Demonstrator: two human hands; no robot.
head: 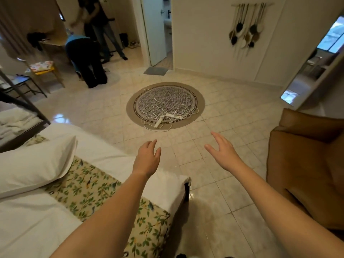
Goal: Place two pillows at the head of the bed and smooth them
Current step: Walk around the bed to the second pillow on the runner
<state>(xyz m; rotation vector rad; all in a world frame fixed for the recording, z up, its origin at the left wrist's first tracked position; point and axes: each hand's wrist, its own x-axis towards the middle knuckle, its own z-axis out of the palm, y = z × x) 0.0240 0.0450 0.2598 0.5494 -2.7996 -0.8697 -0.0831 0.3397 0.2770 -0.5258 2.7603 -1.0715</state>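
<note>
One white pillow (33,164) lies on the bed (104,153) at the left, partly over a floral runner (89,190) that crosses the white sheet. My left hand (147,159) hovers past the bed's corner, fingers loosely apart and holding nothing. Further right, my right hand (223,149) is stretched out above the tiled floor, palm turned inward, fingers spread and empty. Both hands are apart from the pillow. No second pillow is in view.
A brown armchair (307,164) stands close on the right. A round rug (165,105) with tangled white power strips (167,117) lies on the floor ahead. Two people (93,53) stand at the back left near a chair (44,69). A second bed frame (22,116) is at the far left.
</note>
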